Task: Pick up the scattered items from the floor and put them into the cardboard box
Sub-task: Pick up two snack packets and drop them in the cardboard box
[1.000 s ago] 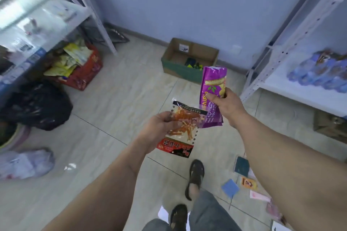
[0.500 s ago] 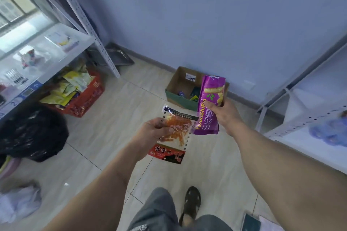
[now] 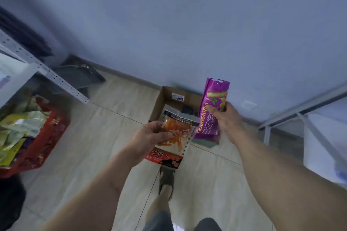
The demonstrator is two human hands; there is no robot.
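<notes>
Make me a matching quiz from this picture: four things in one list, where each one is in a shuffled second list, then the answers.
Things:
1. purple snack bag
2. clear packet of orange snacks
3. cardboard box
4. red basket

Places:
A. under the shelf on the left
B. held in the left hand
C. on the floor against the wall
D. held in the right hand

Pairs: 1-D, 2-B, 3-C, 4-A

Purple snack bag [image 3: 210, 116], orange-and-red dotted packet [image 3: 176, 137], brown cardboard box [image 3: 165, 97], red basket [image 3: 47, 137].
</notes>
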